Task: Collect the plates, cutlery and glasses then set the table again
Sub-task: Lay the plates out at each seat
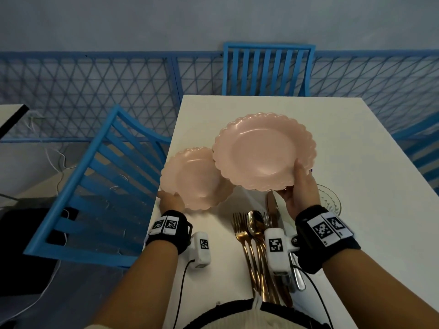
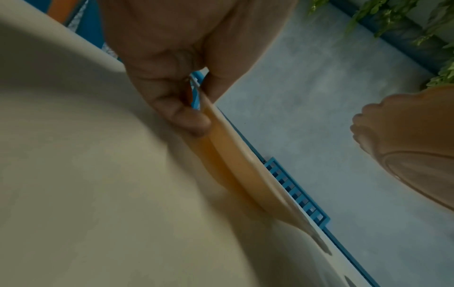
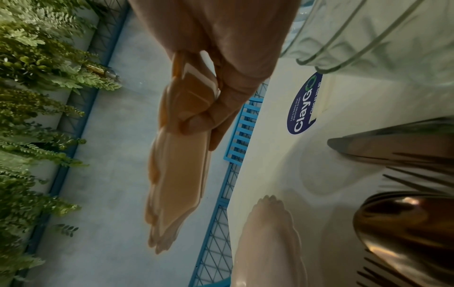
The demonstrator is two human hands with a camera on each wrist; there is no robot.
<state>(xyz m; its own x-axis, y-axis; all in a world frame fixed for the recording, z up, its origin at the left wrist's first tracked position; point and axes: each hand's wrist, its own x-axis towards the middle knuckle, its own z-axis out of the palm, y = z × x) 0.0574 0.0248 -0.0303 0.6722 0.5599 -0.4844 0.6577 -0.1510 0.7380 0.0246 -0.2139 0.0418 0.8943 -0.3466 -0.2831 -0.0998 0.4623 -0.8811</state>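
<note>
Two pink scalloped plates are in my hands over the white table [image 1: 332, 119]. My right hand [image 1: 299, 186] grips the near rim of the raised plate stack [image 1: 261, 150], thumb on top; the right wrist view shows more than one plate [image 3: 179, 165] in that grip. My left hand [image 1: 169, 198] pinches the near left rim of the lower plate [image 1: 194, 176], which sits at the table's left edge [image 2: 236, 170]. Gold forks, a spoon [image 1: 255, 222] and a knife [image 1: 273, 210] lie bundled near the front edge. A clear glass [image 1: 330, 200] stands behind my right wrist.
Blue slatted chairs stand at the left [image 1: 95, 186], the far end [image 1: 267, 70] and the right [image 1: 422, 150] of the table. A blue mesh fence [image 1: 95, 91] runs behind. A round blue sticker [image 3: 303, 104] is on the tabletop. Cables trail on the floor at left.
</note>
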